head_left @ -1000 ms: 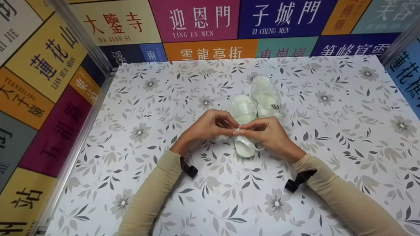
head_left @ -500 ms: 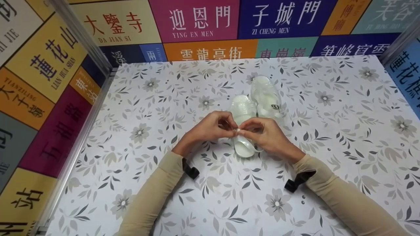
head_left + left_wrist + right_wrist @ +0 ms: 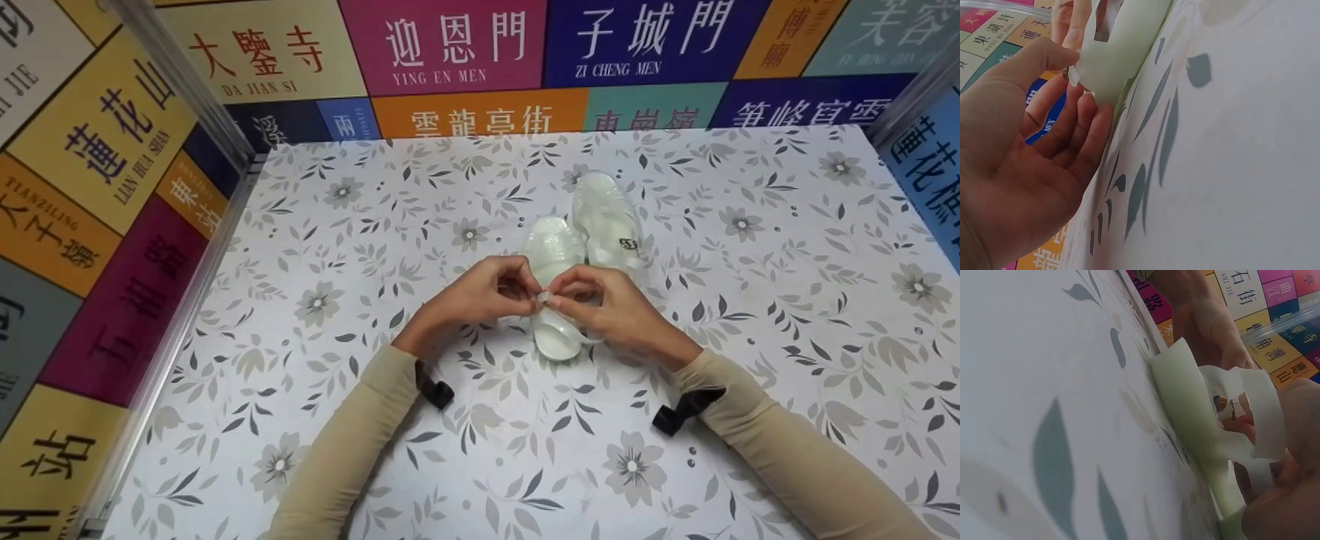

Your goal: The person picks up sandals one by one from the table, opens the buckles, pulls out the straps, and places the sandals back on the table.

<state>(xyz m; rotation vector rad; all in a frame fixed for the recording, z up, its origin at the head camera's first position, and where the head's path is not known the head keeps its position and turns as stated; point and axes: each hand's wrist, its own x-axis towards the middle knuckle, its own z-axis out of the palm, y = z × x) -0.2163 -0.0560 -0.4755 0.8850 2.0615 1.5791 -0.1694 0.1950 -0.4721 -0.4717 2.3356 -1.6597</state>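
Note:
Two pearly white sandals lie side by side, toes pointing away from me. My left hand [image 3: 484, 291] and right hand [image 3: 619, 304] meet over the nearer sandal [image 3: 559, 345], pinching its thin ankle strap [image 3: 543, 298] between thumbs and fingers. In the left wrist view, the left thumb and fingers [image 3: 1090, 121] hold the strap beside a small metal buckle [image 3: 1066, 73]; the lower fingers lie along the sandal's side. The right wrist view shows the strap [image 3: 1269, 419] looping up from the heel, with the right hand [image 3: 1297, 467] around its far side. Fingers partly hide the fastening.
The other sandal [image 3: 604, 206], with a dark emblem on its strap, lies just beyond to the right. A table covered in white floral paper [image 3: 420, 465] spreads beneath. Panels printed with place names [image 3: 457, 45] stand along the back and left edges.
Both hands stay over the nearer sandal. The left hand has shifted slightly down and right, fingertips closer together, and a pale bit of strap shows more clearly between them.

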